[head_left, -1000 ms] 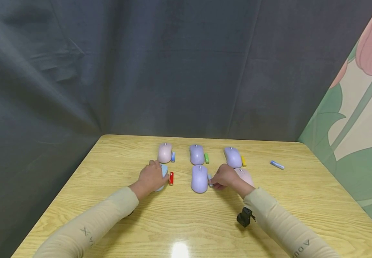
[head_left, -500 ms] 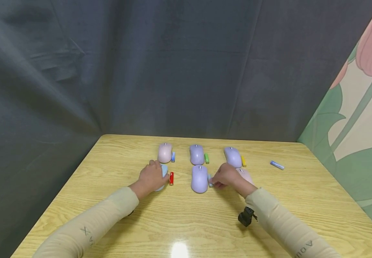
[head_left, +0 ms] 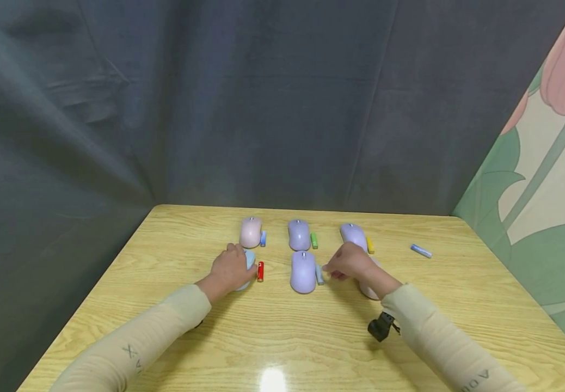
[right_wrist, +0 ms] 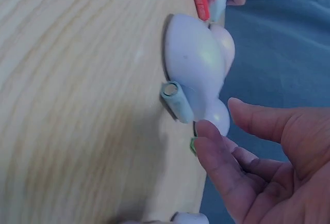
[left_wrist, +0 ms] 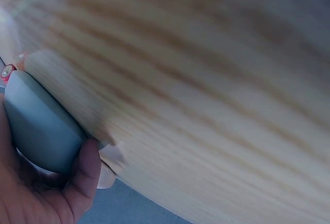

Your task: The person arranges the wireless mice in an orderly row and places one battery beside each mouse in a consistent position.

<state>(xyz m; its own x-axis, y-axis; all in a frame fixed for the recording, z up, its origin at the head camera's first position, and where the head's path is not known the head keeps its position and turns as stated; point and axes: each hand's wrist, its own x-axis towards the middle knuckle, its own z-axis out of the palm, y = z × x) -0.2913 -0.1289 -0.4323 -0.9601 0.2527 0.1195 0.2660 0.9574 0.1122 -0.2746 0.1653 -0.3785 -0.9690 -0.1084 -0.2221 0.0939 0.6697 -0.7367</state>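
My left hand (head_left: 231, 268) grips a light blue computer mouse (left_wrist: 44, 121) on the table, thumb along one side. A red battery (head_left: 260, 271) stands out just right of that hand. In the middle of the front row lies a lavender mouse (head_left: 303, 272), with a pale blue battery (right_wrist: 177, 102) lying along its right side. Close by this battery is my right hand (head_left: 352, 263), its thumb and fingers apart with nothing between them. A pinkish mouse (head_left: 370, 291) is partly hidden beneath the right hand and wrist.
Behind, a pink mouse (head_left: 250, 232) has a blue battery (head_left: 263, 238) beside it. Two purple mice follow, with a green battery (head_left: 314, 240) and a yellow battery (head_left: 370, 245). A lone blue battery (head_left: 421, 251) lies farther right. A dark curtain (head_left: 282, 109) backs the table.
My right hand has let go of the pale blue battery and lifted slightly up and to the right. The left hand has stayed on the light blue mouse.
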